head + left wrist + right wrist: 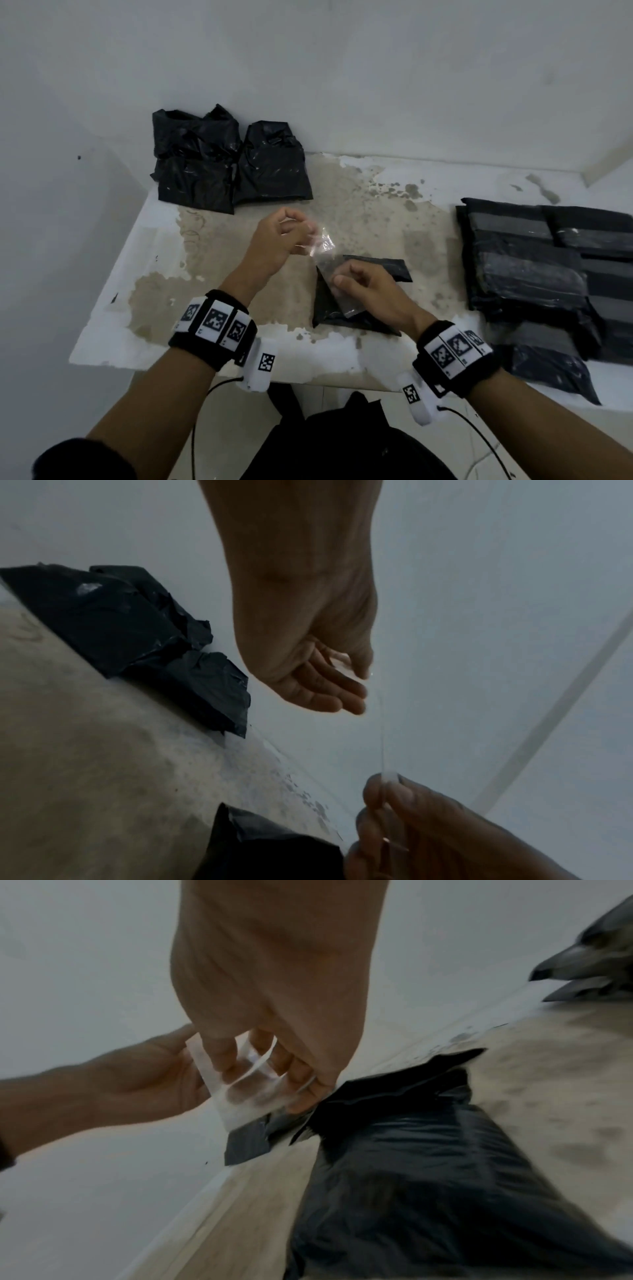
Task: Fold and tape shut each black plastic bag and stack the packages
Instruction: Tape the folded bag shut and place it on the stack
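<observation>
A strip of clear tape is stretched between both hands above the table. My left hand pinches its upper end; the same hand shows in the left wrist view, with the tape edge-on below it. My right hand pinches the lower end just over a folded black bag. In the right wrist view the right hand holds the tape against the bag's folded flap.
Two crumpled black bags lie at the back left against the wall. A stack of taped black packages fills the right side of the table. A dark bag sits below the front edge.
</observation>
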A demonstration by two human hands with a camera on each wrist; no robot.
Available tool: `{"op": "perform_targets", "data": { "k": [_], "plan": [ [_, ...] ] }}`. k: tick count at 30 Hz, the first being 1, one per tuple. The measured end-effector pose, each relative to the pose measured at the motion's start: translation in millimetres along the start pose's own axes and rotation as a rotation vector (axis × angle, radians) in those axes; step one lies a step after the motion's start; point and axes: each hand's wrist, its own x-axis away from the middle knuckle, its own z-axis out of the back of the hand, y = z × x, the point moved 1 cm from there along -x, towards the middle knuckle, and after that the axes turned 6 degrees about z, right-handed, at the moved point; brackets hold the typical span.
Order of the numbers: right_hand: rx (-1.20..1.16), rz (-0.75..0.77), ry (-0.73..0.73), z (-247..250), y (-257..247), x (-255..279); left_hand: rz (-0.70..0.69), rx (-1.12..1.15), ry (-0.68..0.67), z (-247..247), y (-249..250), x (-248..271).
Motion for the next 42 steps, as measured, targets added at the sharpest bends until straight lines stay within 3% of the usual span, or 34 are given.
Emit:
{"op": "perform_targets", "data": {
  "k": [3, 10, 16, 22, 28, 37, 42],
  "plan": [
    [-0.099, -0.076, 0.142, 29, 3, 10, 0.013, 0.095, 0.120, -6, -9, -8],
    [-0.298, -0.216, 0.464, 78, 18, 5, 0.104, 0.137, 0.180, -26, -30, -22],
    [-0.345, -0.281, 0.600, 85, 36, -10, 0.258, 0.279, 0.251, -46, -52, -30],
    [-0.315, -0.371, 0.478, 83, 42, -17, 0.285, 0.280, 0.213, -52, -56, -42],
    [-0.330, -0.463, 0.357, 69, 51, -2, 0.462, 0.156, 0.158, -50, -77, -38],
    [-0.364, -0.438, 0.540, 55, 71, 14, 0.474, 0.192, 0.226, -35, -96, -18],
    [-0.411, -0.475, 0.538, 53, 80, 22, 0.412, 0.163, 0.261, -35, -103, -9]
  ]
}}
